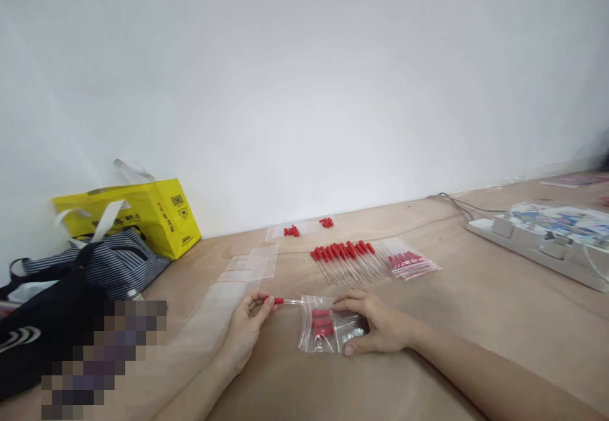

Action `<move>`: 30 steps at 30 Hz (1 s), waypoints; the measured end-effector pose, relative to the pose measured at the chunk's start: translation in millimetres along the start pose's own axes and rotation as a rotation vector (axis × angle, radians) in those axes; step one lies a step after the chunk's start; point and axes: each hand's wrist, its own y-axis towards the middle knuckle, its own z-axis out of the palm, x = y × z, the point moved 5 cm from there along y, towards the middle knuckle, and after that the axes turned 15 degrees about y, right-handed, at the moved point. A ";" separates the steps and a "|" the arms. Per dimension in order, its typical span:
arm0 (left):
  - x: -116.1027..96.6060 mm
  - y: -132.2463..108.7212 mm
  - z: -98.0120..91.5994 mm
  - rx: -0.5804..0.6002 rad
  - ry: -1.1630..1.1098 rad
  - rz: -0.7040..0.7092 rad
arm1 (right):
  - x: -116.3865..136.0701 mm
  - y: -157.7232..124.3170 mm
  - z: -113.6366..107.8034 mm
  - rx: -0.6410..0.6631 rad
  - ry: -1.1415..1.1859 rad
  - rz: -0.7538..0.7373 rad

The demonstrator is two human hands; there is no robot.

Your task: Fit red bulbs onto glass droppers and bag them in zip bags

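A glass dropper [292, 302] with a red rubber bulb is pinched by the bulb in my left hand [247, 326]. Its clear tube points right, and the tip reaches the mouth of a clear zip bag [307, 338]. Inside that bag lie several droppers, red bulbs [322, 323] towards the opening. My right hand [375, 323] grips the bag's far end, fingers above and thumb below, covering part of it. Just beyond, a row of loose red-bulbed droppers [354, 265] lies on the table. Filled bags of droppers [409, 259] are stacked to their right.
Flat clear bags [247, 265] lie overlapped at left. Near the wall are small red bulbs [292, 231] on a clear bag. A yellow bag [164, 218], a striped bag [133, 262] and a black bag [57, 326] crowd the left. A power strip [533, 250] sits at right.
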 end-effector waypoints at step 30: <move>-12.8 9.4 55.0 0.375 0.406 0.228 | -14.0 -0.6 -13.5 -0.021 0.054 -0.012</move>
